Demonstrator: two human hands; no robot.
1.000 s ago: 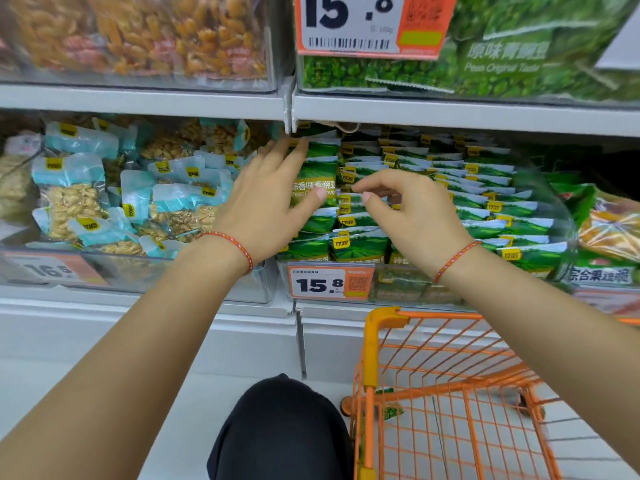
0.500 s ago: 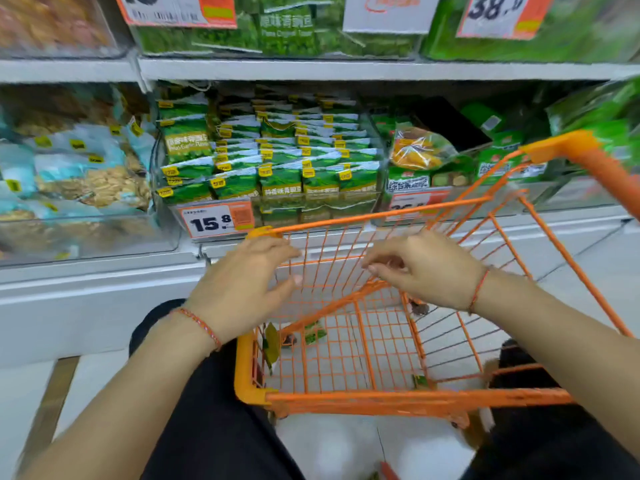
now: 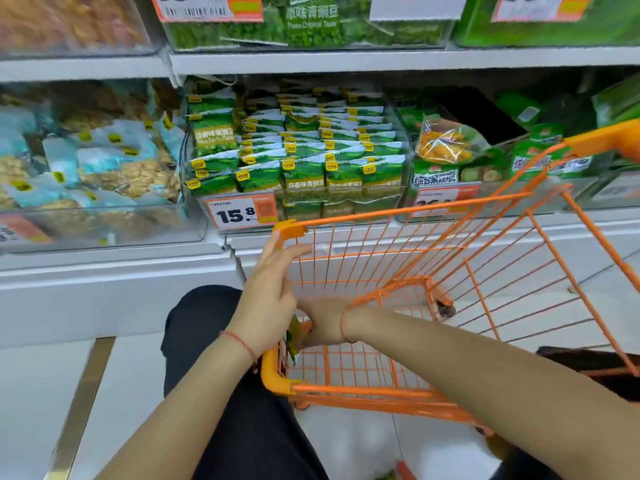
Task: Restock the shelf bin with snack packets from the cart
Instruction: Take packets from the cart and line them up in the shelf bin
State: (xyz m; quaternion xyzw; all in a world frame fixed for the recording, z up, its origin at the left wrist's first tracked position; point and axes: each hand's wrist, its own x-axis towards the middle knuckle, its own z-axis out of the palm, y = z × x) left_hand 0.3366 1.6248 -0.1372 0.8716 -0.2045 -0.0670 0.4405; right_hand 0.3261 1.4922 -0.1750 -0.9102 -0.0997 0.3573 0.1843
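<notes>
The right hand [image 3: 320, 322] is reaching into the near left corner of the orange cart [image 3: 381, 393], mostly hidden; whether it is gripping the green snack packet [image 3: 293, 336] there cannot be told. The left hand [image 3: 268, 292] is hovering just above that corner, fingers straight and spread. Beyond the cart, the shelf bin [image 3: 304, 211] is sitting packed with green packets [image 3: 304, 173] behind its price tag [image 3: 240, 212].

Blue nut packets [image 3: 104, 168] fill the left bin; price tag [image 3: 242, 213] reads 15.8.
</notes>
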